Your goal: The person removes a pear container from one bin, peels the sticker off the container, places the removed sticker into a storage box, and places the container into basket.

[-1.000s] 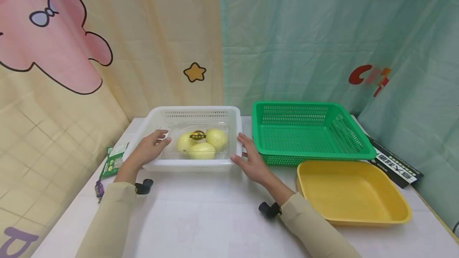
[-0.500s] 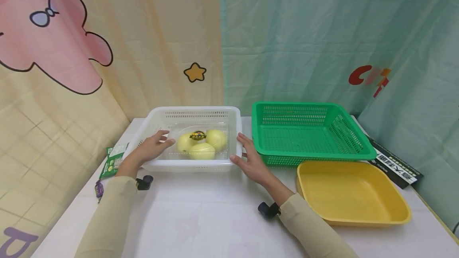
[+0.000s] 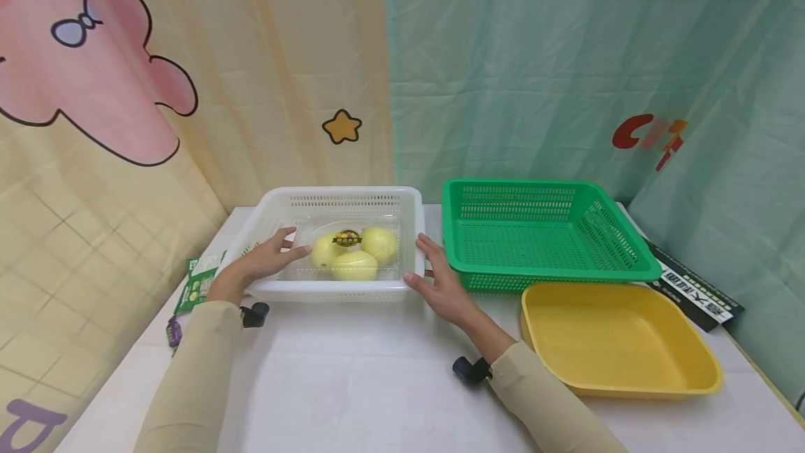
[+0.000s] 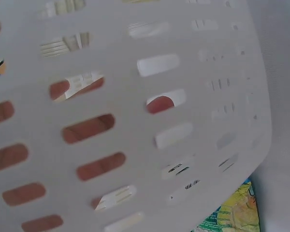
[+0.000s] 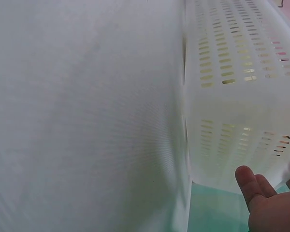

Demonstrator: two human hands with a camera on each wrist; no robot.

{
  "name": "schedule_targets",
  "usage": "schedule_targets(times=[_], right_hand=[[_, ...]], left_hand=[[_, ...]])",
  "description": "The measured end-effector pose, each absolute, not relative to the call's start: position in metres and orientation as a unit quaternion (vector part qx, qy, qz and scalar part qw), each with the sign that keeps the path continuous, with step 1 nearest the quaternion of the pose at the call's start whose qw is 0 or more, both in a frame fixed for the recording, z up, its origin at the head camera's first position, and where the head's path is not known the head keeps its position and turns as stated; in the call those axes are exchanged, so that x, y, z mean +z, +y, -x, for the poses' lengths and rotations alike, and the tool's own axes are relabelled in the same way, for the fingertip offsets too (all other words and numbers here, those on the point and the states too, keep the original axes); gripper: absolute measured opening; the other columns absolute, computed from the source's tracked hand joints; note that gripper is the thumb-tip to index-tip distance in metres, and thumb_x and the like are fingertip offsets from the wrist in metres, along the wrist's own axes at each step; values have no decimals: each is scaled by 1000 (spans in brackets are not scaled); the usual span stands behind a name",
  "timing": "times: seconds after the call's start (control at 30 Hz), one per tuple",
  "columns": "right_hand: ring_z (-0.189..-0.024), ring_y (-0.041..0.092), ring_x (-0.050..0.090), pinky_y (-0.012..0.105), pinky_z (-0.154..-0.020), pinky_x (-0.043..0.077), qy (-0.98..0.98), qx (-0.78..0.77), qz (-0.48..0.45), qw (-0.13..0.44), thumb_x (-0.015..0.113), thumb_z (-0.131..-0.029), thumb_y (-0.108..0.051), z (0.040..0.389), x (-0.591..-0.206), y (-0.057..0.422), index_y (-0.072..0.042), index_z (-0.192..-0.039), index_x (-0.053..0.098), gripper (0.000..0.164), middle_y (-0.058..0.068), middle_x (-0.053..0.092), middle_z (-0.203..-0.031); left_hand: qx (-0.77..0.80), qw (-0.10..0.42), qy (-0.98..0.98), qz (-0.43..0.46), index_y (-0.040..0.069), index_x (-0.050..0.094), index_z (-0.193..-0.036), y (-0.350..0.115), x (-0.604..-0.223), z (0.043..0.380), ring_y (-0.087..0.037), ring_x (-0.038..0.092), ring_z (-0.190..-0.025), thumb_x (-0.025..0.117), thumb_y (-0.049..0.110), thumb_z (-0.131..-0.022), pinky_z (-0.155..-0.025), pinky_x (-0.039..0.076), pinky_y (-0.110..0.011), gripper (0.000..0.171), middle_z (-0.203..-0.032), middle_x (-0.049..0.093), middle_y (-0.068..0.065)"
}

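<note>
A white slotted basket [image 3: 327,286] stands at the back left of the table. In it lies a clear plastic box [image 3: 295,268] with a dark label and three pale yellow-green round fruits [image 3: 355,265]. My left hand [image 3: 267,259] reaches over the basket's left rim, fingers loosely extended at the box's left side; whether it touches the box I cannot tell. In the left wrist view this hand shows only in bits through the slots of the basket wall [image 4: 198,121]. At the basket's right front corner, my right hand [image 3: 441,285] rests its spread fingers and thumb against the rim.
A green slotted basket [image 3: 547,275] stands right of the white one. A yellow tray [image 3: 616,341] lies before it. Behind them is a black printed strip [image 3: 688,292]. Green [image 3: 198,285] and purple [image 3: 174,332] packets lie on the left. A curtain [image 3: 440,89] closes off the back.
My left hand has shifted slightly to the right, further into the white basket, its thumb nearer the box. The right hand has stayed at the basket's corner.
</note>
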State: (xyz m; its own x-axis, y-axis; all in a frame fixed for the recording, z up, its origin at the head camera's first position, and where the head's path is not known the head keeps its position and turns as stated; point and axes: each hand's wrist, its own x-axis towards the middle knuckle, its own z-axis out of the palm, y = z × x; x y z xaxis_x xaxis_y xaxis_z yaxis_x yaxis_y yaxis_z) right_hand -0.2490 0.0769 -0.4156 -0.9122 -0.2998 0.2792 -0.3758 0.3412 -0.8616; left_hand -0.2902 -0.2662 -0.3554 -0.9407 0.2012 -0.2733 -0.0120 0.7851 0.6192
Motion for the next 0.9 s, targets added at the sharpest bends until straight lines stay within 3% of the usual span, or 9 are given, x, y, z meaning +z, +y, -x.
schedule_targets(times=[0.17,0.27,0.57,0.9], right_hand=[[-142,23,28,46,-104,43,-822,531,-204,36,59,-92,-28,250,-417,77,-11,-149,25,68,-4,16,-158],[-142,23,28,46,-103,43,-823,529,-203,37,59,-92,-27,250,-417,77,-12,-149,25,68,-4,16,-158],[-142,23,29,47,-104,43,-822,533,-199,34,59,-92,-27,250,-416,77,-12,-149,25,68,-4,16,-158],[-142,24,28,47,-103,43,-820,535,-200,38,60,-92,-28,249,-417,76,-12,-149,24,69,-3,16,-158]], left_hand=[[364,172,913,-68,14,-3,-152,-270,-356,293,-47,39,-130,52,53,-91,-101,41,-55,91,-147,25,-31],[378,182,905,-68,18,-4,-152,-272,-357,295,-48,37,-131,55,50,-90,-99,44,-53,92,-148,23,-32],[402,199,891,-67,30,-5,-152,-274,-358,300,-48,32,-133,59,44,-90,-97,45,-54,90,-151,20,-31],[395,217,890,-67,33,3,-151,-276,-360,301,-46,38,-130,59,48,-89,-98,43,-52,85,-151,22,-29]])
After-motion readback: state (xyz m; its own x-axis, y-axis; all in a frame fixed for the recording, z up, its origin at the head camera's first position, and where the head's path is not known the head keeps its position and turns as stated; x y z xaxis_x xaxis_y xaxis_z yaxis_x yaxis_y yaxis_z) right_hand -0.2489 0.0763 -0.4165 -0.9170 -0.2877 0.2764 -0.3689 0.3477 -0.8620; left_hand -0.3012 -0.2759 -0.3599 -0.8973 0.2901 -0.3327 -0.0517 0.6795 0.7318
